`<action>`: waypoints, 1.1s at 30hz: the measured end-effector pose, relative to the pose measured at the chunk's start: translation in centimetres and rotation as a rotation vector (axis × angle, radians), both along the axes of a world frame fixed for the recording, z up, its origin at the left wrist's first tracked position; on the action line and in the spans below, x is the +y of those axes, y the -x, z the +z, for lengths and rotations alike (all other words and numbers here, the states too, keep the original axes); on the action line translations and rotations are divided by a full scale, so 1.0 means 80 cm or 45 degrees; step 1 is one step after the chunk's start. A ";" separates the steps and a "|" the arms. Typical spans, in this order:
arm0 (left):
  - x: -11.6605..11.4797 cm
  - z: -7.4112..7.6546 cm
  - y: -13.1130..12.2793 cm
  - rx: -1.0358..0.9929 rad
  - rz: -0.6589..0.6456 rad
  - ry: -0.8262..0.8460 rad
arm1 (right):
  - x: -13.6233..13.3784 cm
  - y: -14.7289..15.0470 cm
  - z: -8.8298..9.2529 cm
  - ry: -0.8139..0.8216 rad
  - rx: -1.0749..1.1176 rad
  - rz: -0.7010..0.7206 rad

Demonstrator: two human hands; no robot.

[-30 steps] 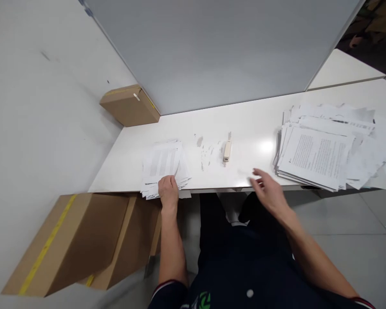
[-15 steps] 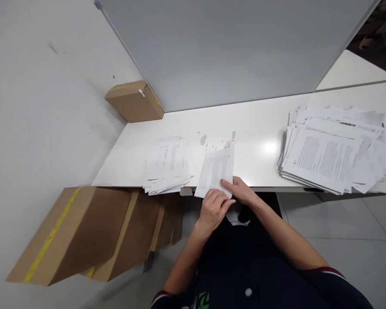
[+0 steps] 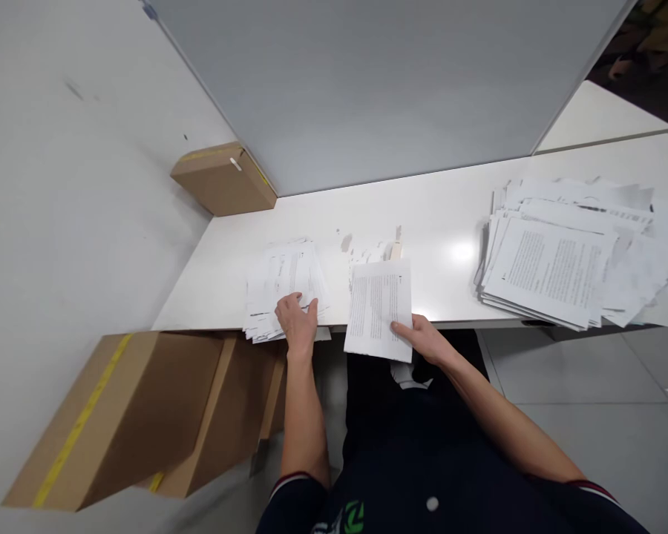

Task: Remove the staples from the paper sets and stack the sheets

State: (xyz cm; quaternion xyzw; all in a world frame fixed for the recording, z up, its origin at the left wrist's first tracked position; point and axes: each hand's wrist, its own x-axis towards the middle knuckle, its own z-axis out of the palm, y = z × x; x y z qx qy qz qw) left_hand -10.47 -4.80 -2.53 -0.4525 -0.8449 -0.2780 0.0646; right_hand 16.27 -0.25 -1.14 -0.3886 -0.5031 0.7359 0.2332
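My left hand (image 3: 297, 322) rests on the near edge of a small messy pile of printed sheets (image 3: 286, 285) at the table's front left; its fingers curl over the top sheets. My right hand (image 3: 423, 337) pinches the lower right corner of a printed sheet set (image 3: 379, 308) that overhangs the front edge of the white table (image 3: 439, 215). A cream stapler (image 3: 394, 248) lies just behind that sheet set, partly hidden by it.
A large untidy stack of printed papers (image 3: 562, 256) covers the table's right side. A grey partition (image 3: 378, 81) stands behind the table. A brown cardboard box (image 3: 223, 180) sits at the back left; bigger cardboard boxes (image 3: 128, 411) stand on the floor at lower left.
My left hand has let go of the sheet set and moved left onto the small pile. The sheet set stays in my right hand, now squarer to the table edge.
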 end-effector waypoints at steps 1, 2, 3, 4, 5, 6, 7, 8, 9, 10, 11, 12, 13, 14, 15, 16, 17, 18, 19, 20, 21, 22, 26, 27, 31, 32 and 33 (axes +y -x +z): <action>-0.001 0.001 0.001 -0.037 -0.002 -0.006 | 0.000 0.000 -0.001 -0.002 0.001 0.004; -0.003 0.003 0.002 -0.081 0.006 -0.010 | 0.000 0.000 -0.002 -0.002 -0.003 0.009; -0.004 0.005 0.004 -0.125 0.020 -0.012 | 0.000 0.001 -0.003 -0.003 -0.011 0.012; -0.005 0.007 0.007 -0.167 0.033 -0.014 | 0.000 0.001 -0.003 -0.005 -0.020 0.013; -0.006 0.009 0.010 -0.205 0.041 -0.019 | -0.001 0.001 -0.004 -0.006 -0.025 0.016; -0.006 0.010 0.014 -0.235 0.042 -0.027 | -0.001 0.001 -0.004 -0.007 -0.027 0.016; -0.007 0.010 0.017 -0.256 0.034 -0.040 | -0.001 0.001 -0.004 -0.006 -0.026 0.013; -0.007 0.009 0.021 -0.267 0.024 -0.058 | -0.002 0.001 -0.004 -0.004 -0.023 0.009; -0.008 0.008 0.025 -0.268 0.014 -0.081 | -0.002 0.001 -0.003 0.000 -0.016 0.005; -0.008 0.007 0.028 -0.260 0.005 -0.110 | -0.003 0.002 -0.003 0.004 -0.008 0.002; -0.009 0.006 0.029 -0.248 -0.003 -0.148 | -0.003 0.002 -0.002 0.009 0.000 0.001; -0.010 0.005 0.029 -0.232 -0.007 -0.195 | -0.004 0.002 -0.002 0.015 0.010 0.004; -0.011 0.005 0.026 -0.214 -0.007 -0.253 | -0.004 0.002 -0.002 0.022 0.019 0.009; -0.013 0.007 0.020 -0.192 -0.010 -0.320 | -0.004 0.003 -0.001 0.028 0.025 0.013; -0.015 0.010 0.011 -0.169 -0.028 -0.387 | -0.005 0.003 -0.001 0.035 0.028 0.015; -0.018 0.013 -0.001 -0.144 -0.063 -0.445 | -0.005 0.003 -0.001 0.043 0.030 0.014; -0.022 0.017 -0.016 -0.115 -0.114 -0.492 | -0.005 0.003 -0.001 0.055 0.036 0.015; -0.025 0.021 -0.033 -0.097 -0.206 -0.508 | -0.005 0.003 -0.001 0.071 0.048 0.013; -0.029 0.024 -0.052 -0.074 -0.304 -0.507 | -0.004 0.004 -0.001 0.096 0.064 0.007; -0.032 0.027 -0.071 -0.059 -0.413 -0.484 | -0.004 0.004 -0.001 0.130 0.082 -0.004; -0.035 0.029 -0.090 -0.059 -0.523 -0.448 | -0.003 0.005 -0.001 0.170 0.102 -0.026; -0.038 0.030 -0.107 -0.064 -0.609 -0.415 | -0.002 0.006 -0.001 0.214 0.122 -0.053; -0.047 0.025 -0.162 -0.094 -0.853 -0.270 | -0.002 0.010 -0.003 0.337 0.235 -0.154; -0.050 0.023 -0.170 -0.105 -0.893 -0.233 | -0.003 0.011 -0.004 0.328 0.261 -0.166; -0.056 0.018 -0.174 -0.154 -0.960 -0.130 | -0.006 0.009 -0.009 0.191 0.211 -0.212; -0.055 0.018 -0.168 -0.176 -0.900 -0.150 | -0.006 0.008 -0.011 0.169 0.177 -0.215; -0.053 0.017 -0.160 -0.212 -0.794 -0.183 | -0.006 0.006 -0.012 0.151 0.144 -0.212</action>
